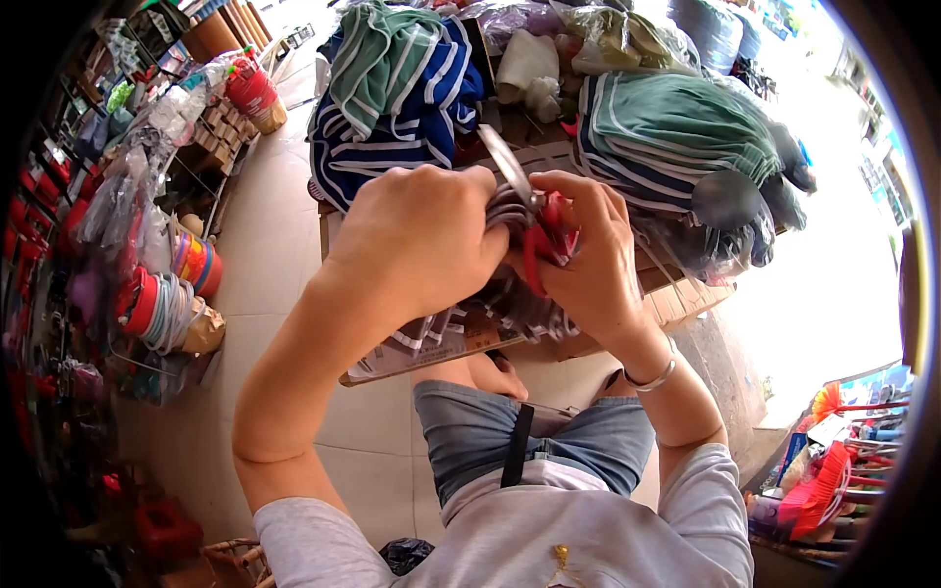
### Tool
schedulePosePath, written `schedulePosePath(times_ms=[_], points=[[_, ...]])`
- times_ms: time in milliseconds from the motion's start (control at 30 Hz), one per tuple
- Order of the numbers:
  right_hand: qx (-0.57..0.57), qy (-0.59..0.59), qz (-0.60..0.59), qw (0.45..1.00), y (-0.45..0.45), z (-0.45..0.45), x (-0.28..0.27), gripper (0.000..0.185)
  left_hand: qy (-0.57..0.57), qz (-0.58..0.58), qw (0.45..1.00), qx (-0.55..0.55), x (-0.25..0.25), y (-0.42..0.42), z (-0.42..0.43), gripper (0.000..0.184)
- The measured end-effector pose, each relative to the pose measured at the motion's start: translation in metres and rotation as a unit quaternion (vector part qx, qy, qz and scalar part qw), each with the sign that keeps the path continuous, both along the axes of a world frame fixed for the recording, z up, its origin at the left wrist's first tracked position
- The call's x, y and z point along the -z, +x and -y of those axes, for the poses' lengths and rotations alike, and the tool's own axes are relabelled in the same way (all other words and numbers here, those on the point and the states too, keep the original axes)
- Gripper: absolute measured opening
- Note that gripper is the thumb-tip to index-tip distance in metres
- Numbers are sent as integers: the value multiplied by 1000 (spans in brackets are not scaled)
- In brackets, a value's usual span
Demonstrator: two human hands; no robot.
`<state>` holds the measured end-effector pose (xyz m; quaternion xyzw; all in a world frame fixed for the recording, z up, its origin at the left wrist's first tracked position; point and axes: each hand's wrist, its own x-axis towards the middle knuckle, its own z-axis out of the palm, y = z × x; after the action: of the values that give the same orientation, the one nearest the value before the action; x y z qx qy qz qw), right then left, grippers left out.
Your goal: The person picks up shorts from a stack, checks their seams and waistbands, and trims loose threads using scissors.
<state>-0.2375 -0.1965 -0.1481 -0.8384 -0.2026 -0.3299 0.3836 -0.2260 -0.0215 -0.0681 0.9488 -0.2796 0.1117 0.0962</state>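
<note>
My right hand (600,250) is closed around red-handled scissors (554,233); their metal blades point up and to the left. Close beside it, my left hand (421,240) pinches a bunched piece of grey-brown cloth (508,208), just under the blades. Whether the blades touch the cloth I cannot tell. More grey-brown cloth with white stripes (534,312) lies below my hands on a cardboard sheet (392,365), partly hidden by them.
Striped green and blue cloth (392,88) is heaped at the back left. Another green and navy pile (676,127) stands at the back right, near plastic bags (627,39). Crowded shelves (147,196) line the left; brushes and packets (833,470) lie at the lower right.
</note>
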Motion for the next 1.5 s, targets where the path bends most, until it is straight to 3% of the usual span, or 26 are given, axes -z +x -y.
schedulePosePath(times_ms=[133, 200, 233, 267, 333, 433, 500, 533, 633, 667, 700, 733, 833, 933, 967, 1000, 1033, 1133, 1233, 1267, 1400, 1500], points=[[23, -20, -44, 999, 5, 12, 29, 48, -18, 26, 999, -9, -9, -1, -17, 22], [1, 62, -142, 988, 5, 24, 38, 44, -32, 36, 999, 7, -4, -4, -30, 18], [-7, 65, -96, 993, 8, 31, 34, 42, -9, 38, 999, -5, -2, -8, -34, 17], [40, -21, 37, 998, 9, 40, 24, 39, 15, 37, 999, -16, 0, -11, -38, 17], [69, -50, 104, 991, 2, 54, -9, 42, 17, 42, 998, -47, -5, -15, -49, 20], [103, -71, 164, 979, -3, 70, -46, 46, -87, 131, 987, -18, -26, -20, -68, 32], [47, 8, 218, 975, 1, 85, -63, 44, -123, 160, 979, -2, -45, -29, -79, 38], [74, -21, 230, 970, -1, 98, -76, 42, -140, 145, 979, -7, -55, -36, -83, 38], [3, 49, 181, 982, -9, 124, -101, 54, -141, 200, 966, 79, -72, -35, -95, 32], [73, -39, 196, 977, -7, 120, -103, 51, -156, 208, 958, 122, -75, -35, -94, 32], [142, -126, 208, 960, -3, 118, -105, 48, -193, 191, 961, 57, -72, -29, -90, 32], [131, -136, 182, 965, 15, 121, -103, 46, -159, 145, 976, 18, -75, -18, -83, 31], [120, -150, 151, 970, 37, 85, -112, 40, -114, 171, 979, 17, -68, 39, -86, 25], [38, 26, 162, 986, 70, 89, -124, 34, -43, 325, 944, -26, -88, 62, -88, 31], [34, 91, 159, 982, 80, 95, -130, 34, -90, 302, 949, -8, -95, 56, -90, 32], [65, 58, 167, 982, 45, 76, -144, 34, -137, 278, 951, 10, -102, 40, -84, 32], [40, 95, 181, 978, 57, 90, -136, 34, -136, 289, 948, -14, -102, 23, -78, 35], [167, -125, 255, 944, 43, 118, -101, 41, -73, 347, 935, -6, -65, -14, -72, 40], [41, -80, 125, 988, 13, 98, -52, 44, 31, 274, 961, -16, 8, -36, -81, 42], [8, -118, 139, 983, 16, 104, -23, 47, 57, 259, 964, -25, 40, -41, -82, 41], [-67, -187, -20, 980, -11, 97, 71, 51, 28, 141, 990, -15, 159, -59, -91, 37], [-89, -181, -75, 977, -25, 98, 105, 50, 6, 126, 992, -32, 193, -73, -95, 39]])
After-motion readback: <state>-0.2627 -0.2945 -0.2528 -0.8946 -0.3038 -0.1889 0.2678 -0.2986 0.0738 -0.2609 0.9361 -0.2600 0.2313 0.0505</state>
